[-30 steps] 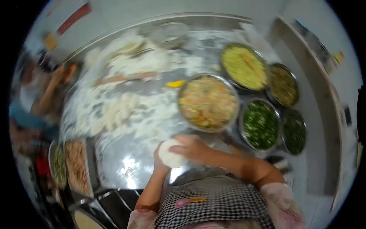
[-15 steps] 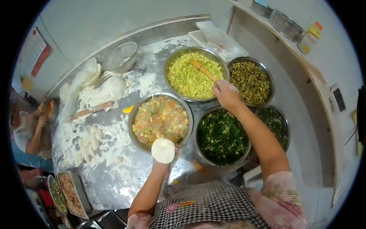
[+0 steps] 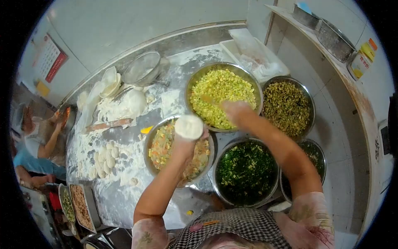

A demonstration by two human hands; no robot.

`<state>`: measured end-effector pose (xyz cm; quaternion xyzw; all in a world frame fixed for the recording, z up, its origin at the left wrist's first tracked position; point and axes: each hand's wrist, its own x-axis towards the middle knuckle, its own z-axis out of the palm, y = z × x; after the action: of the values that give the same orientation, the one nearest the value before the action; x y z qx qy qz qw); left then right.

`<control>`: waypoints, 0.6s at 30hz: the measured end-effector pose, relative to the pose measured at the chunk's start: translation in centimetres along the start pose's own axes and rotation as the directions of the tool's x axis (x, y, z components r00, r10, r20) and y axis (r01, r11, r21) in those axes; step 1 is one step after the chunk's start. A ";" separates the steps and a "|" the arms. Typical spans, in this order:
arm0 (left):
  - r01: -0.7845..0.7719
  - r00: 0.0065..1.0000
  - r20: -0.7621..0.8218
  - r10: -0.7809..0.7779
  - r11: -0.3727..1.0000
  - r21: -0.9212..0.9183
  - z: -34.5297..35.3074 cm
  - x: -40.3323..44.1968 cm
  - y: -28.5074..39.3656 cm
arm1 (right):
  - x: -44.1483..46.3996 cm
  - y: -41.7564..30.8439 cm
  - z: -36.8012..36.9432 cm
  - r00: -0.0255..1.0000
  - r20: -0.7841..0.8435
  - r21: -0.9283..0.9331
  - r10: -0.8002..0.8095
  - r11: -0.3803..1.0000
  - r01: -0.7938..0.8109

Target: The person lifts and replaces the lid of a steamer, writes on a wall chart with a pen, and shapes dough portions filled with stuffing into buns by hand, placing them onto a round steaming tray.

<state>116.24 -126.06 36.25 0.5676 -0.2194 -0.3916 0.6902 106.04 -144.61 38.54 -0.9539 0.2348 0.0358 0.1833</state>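
My left hand (image 3: 191, 140) holds a round, flat dough wrapper (image 3: 189, 127) over the bowl of mixed filling (image 3: 159, 153), which has orange and yellow bits in it. The fingers are mostly hidden under the dough. Blurred by motion, my right hand (image 3: 239, 113) is closed round a wooden spatula (image 3: 208, 99), whose blade dips into the chopped yellow-green filling (image 3: 226, 85). That filling sits in a large steel bowl (image 3: 260, 99). Close below my right forearm stands a bowl of dark green chopped leaves (image 3: 246, 172).
A bowl of brownish-green filling (image 3: 288, 108) stands at right. On the floured table lie dough pieces (image 3: 105, 159), a rolling pin (image 3: 108, 125), a dough lump (image 3: 134, 103) and a sieve (image 3: 143, 68). Another person (image 3: 41, 141) works at far left. A shelf (image 3: 331, 54) runs along the right.
The dough wrapper in my left hand has moved up, further over the mixed filling. My right hand has shifted down and left, bringing the spatula lower in the yellow-green filling. The view has shifted.
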 end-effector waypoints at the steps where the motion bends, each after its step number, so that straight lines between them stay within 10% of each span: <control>1: -0.004 1.000 -0.007 0.004 0.999 -0.044 0.8 1.4 0.4 | 0.0 -0.1 1.5 0.999 -0.017 -0.036 -0.051 0.998 0.050; 3: -0.015 1.000 -0.021 0.013 0.992 -0.129 2.8 4.1 1.0 | 0.3 -0.1 3.7 0.987 -0.049 -0.111 -0.155 0.983 0.149; 6: -0.048 0.999 -0.005 0.048 0.978 -0.203 3.5 8.2 -0.6 | 1.0 0.5 4.4 0.989 -0.074 0.110 0.124 0.987 -0.116; 15: 0.077 0.997 -0.017 -0.075 0.983 0.166 3.4 14.1 -4.2 | 0.5 6.6 -1.8 0.897 -0.426 0.071 0.113 0.993 -0.091; 18: -0.013 1.000 0.021 0.003 0.853 0.522 3.4 14.3 -4.3 | 2.3 6.2 -1.9 0.971 -0.006 0.227 0.237 0.946 -0.230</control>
<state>120.96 -139.63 30.98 0.7289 -0.3265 -0.3198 0.5097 105.17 -151.42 37.91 -0.8930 0.3515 0.0146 0.2807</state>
